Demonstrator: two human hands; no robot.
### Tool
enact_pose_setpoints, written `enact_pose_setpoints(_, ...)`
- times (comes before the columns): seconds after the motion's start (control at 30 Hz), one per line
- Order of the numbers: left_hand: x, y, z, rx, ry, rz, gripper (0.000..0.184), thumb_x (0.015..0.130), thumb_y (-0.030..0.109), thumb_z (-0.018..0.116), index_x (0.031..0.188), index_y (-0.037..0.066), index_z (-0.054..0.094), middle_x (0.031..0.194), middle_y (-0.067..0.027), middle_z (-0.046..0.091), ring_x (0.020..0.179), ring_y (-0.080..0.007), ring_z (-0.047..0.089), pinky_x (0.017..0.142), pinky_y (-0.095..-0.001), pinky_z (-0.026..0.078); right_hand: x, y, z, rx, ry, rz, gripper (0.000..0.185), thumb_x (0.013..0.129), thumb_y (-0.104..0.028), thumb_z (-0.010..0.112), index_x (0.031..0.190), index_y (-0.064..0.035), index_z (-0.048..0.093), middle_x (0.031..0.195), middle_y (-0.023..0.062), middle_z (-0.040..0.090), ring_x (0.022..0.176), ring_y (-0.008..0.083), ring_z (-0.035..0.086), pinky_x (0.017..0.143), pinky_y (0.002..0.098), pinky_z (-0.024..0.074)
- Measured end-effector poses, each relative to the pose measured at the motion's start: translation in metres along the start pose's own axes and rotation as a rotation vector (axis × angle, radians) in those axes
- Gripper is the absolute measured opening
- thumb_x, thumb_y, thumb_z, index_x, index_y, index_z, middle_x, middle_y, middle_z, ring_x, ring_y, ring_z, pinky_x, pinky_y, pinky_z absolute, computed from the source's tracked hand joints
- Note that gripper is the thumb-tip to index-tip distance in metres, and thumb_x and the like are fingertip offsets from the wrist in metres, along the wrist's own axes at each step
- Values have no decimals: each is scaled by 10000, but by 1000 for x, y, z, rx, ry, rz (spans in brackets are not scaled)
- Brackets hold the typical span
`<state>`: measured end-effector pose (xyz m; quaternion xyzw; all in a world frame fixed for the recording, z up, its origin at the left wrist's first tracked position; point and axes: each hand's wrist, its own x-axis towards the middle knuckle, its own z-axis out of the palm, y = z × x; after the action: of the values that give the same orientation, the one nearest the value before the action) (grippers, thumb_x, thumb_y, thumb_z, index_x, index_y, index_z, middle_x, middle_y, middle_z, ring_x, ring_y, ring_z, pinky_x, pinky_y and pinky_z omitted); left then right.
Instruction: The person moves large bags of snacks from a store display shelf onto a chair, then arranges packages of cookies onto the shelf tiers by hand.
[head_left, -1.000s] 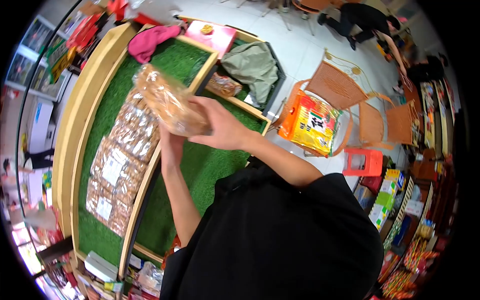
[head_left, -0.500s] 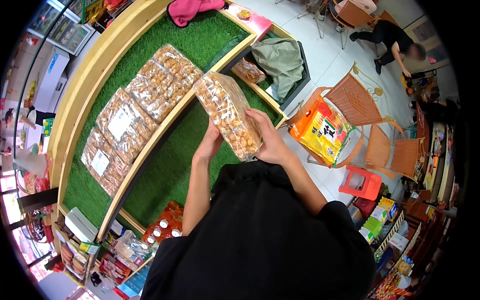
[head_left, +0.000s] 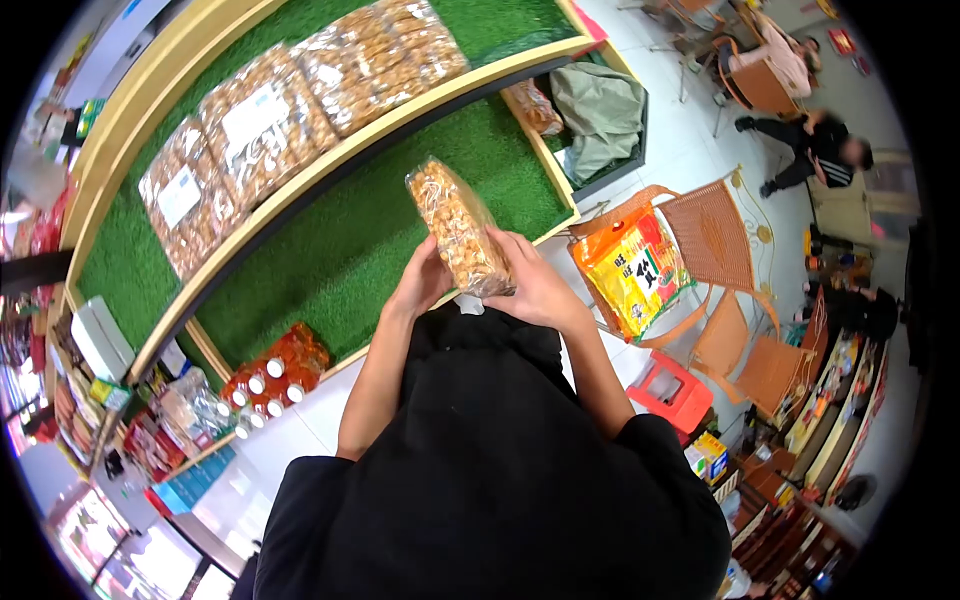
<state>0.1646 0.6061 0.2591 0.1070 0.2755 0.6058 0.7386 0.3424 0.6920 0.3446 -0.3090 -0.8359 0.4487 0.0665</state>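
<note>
A clear-wrapped pack of golden-brown snack pieces (head_left: 455, 222) is held in front of my black shirt, tilted, above the lower green shelf (head_left: 370, 215). My left hand (head_left: 424, 278) grips its near left side, with the fingers partly hidden behind it. On the right side, my right hand (head_left: 533, 284) has its fingers closed against the wrapper. Several similar packs (head_left: 325, 85) lie in a row on the upper green turf shelf (head_left: 515, 22), two of them with white labels.
At the lower left stand several white-capped bottles of reddish liquid (head_left: 280, 370). To the right, a yellow and orange snack bag (head_left: 635, 272) rests on a wicker chair (head_left: 715, 235), near a red stool (head_left: 672, 392). A grey-green cloth (head_left: 600, 115) fills a bin. People are farther back.
The view has turned, and the shelves sit further up and left in it. The pack, still in both hands, is away from the upper shelf's edge and over the lower shelf.
</note>
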Motion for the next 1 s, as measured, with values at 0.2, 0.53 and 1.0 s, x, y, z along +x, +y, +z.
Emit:
enact_pose_setpoints(0.2, -55, -15, -34, -101, 170, 78, 639, 919, 517, 389, 1386, 86, 319, 1378, -100, 406, 1251, -258, 417, 1020, -472, 350, 19, -4, 44, -181, -271, -82, 904, 672, -230, 753, 1386, -12, 244, 1257, 228, 445, 1150, 391, 457, 966, 420, 398)
enact_pose_setpoints(0.53, -141, -45, -76, -213, 525, 359, 553, 946, 450, 363, 1333, 57, 398, 1309, -108, 481, 1188, -238, 474, 997, -413, 374, 48, -34, 118, -328, -713, -215, 791, 775, -287, 659, 1383, 19, 255, 1226, 265, 473, 1125, 398, 484, 948, 413, 408)
enact_pose_setpoints(1.0, -183, -103, -112, -584, 481, 545, 618, 938, 506, 337, 1349, 48, 386, 1353, -152, 442, 1235, -293, 433, 1054, -452, 310, 28, -56, 157, -333, -793, -315, 692, 813, -280, 615, 1378, -42, 292, 1212, 225, 474, 1056, 384, 529, 901, 428, 444)
